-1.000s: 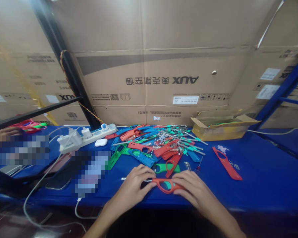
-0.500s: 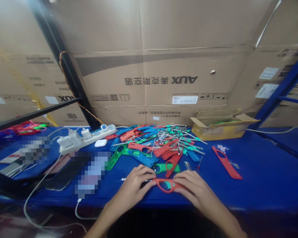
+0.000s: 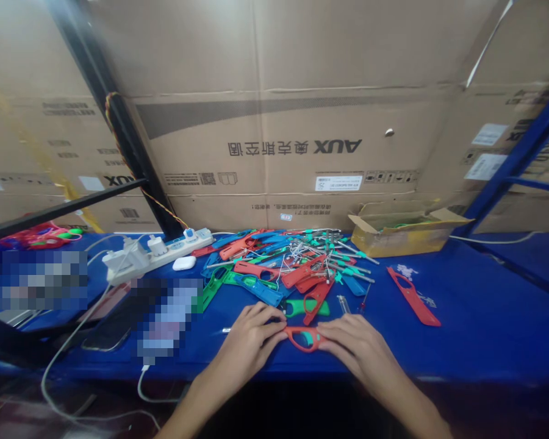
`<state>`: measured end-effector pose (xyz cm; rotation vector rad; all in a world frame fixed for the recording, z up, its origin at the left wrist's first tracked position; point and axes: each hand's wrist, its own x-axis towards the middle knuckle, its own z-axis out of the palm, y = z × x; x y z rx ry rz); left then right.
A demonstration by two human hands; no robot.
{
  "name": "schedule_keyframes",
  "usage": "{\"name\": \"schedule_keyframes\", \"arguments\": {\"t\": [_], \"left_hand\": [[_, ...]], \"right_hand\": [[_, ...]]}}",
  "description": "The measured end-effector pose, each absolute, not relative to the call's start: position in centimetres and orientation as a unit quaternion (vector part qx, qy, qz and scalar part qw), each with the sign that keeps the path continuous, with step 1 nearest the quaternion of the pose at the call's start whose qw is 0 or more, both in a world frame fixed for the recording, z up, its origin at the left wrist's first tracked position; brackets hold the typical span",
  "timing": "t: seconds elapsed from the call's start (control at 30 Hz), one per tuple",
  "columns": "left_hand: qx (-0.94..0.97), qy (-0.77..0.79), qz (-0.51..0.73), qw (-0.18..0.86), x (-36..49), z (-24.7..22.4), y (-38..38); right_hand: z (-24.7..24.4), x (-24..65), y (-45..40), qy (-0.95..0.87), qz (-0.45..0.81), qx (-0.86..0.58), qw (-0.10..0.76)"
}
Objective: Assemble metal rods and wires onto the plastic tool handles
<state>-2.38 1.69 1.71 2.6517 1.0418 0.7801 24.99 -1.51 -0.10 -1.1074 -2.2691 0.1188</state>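
At the table's front edge I grip a red long-nosed lighter (image 3: 315, 342) with a teal trigger inside its finger loop. My left hand (image 3: 251, 334) is closed around the nozzle end, whose metal tip pokes out past it. The handle end is pinched by my right hand (image 3: 354, 342), which hides most of it. Just beyond lie a green lighter casing (image 3: 295, 308) and a red casing piece (image 3: 319, 303) partly over it. A small screwdriver (image 3: 365, 299) and a clear tube-like piece (image 3: 343, 303) rest beyond my right hand.
Behind is a heap of lighter casings and metal rods (image 3: 274, 268). An open cardboard box (image 3: 398, 241) stands back right, with a red casing (image 3: 414, 297) nearer. A white power strip (image 3: 176, 249), earbud case (image 3: 184, 263) and phones (image 3: 119, 323) with cables occupy the left.
Both hands keep the lighter in nearly the same place. The whole view has shifted slightly, and little else differs.
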Motion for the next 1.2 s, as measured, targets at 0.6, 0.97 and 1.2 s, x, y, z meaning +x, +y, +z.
{"name": "schedule_keyframes", "arguments": {"t": [0.6, 0.97, 1.2], "left_hand": [[0.884, 0.344, 0.304, 0.092, -3.2, 2.8, 1.0], [0.905, 0.308, 0.293, 0.006, -3.4, 4.4, 0.0], [0.907, 0.297, 0.299, -0.016, -3.1, 4.6, 0.4]], "right_hand": [[1.3, 25.4, -2.9, -0.767, 0.246, -0.478, 0.351], [1.4, 24.6, -3.7, -0.765, 0.284, -0.459, 0.352], [1.9, 24.5, -4.2, -0.8, 0.236, -0.473, 0.283]]}}
